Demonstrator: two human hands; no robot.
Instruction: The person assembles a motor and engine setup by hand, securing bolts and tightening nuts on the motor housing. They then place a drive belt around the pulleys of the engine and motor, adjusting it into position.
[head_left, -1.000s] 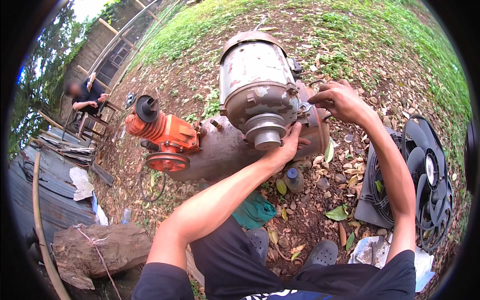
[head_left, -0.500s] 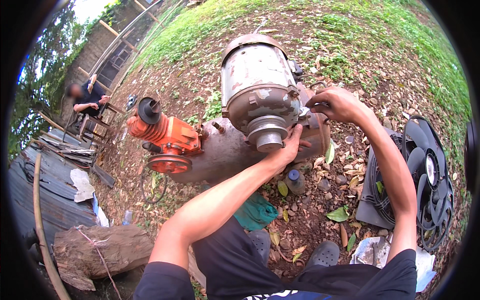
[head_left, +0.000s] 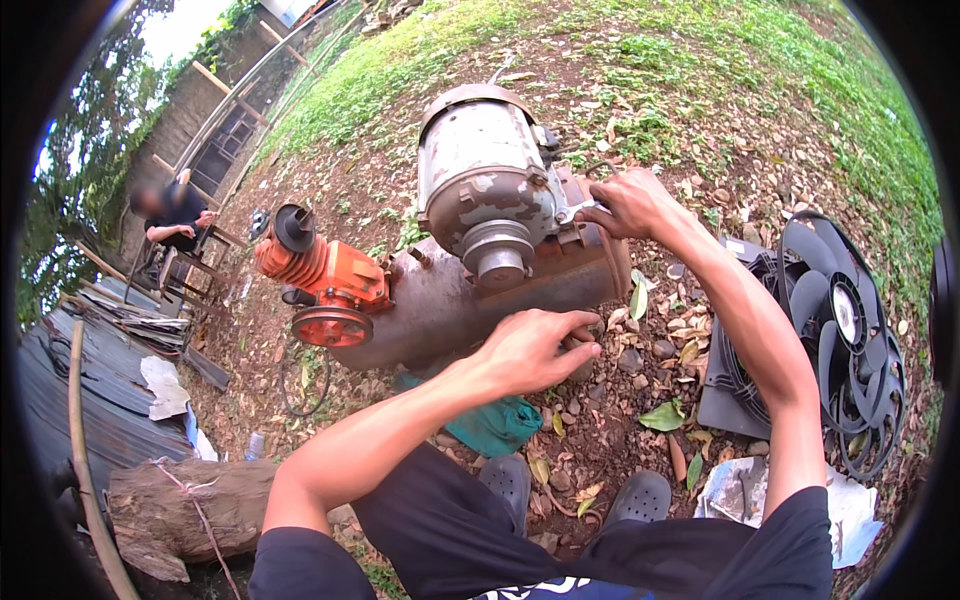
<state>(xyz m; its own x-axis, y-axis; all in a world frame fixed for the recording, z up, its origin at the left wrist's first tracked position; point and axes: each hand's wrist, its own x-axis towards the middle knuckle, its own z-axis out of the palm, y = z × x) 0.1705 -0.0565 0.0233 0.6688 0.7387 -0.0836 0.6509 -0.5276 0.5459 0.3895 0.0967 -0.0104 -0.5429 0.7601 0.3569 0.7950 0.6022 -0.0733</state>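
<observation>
A worn electric motor (head_left: 485, 150), its silver paint flaking, stands on the rusty air tank (head_left: 420, 320), its stepped pulley (head_left: 498, 255) toward me. At the motor's right foot, my right hand (head_left: 632, 205) is closed around a silvery wrench (head_left: 574, 212), mostly hidden by the fingers. My left hand (head_left: 540, 348) hovers in front of the tank, apart from the motor. Its thumb and index finger are apart, and no object shows in them. On the tank's left end sits an orange compressor pump (head_left: 325, 270) with a red-rimmed wheel.
Black fans (head_left: 840, 310) in a frame lie at right on leaf-strewn soil. A teal cloth (head_left: 500, 425) lies below the tank, near my shoes. At left are a log (head_left: 190, 510), a wooden pole (head_left: 85, 450) and corrugated sheeting (head_left: 90, 390). Another person (head_left: 180, 220) sits far left.
My left hand has drawn back from beside the pulley, down and toward me. My right hand stays at the motor's foot. The whole view has shifted slightly.
</observation>
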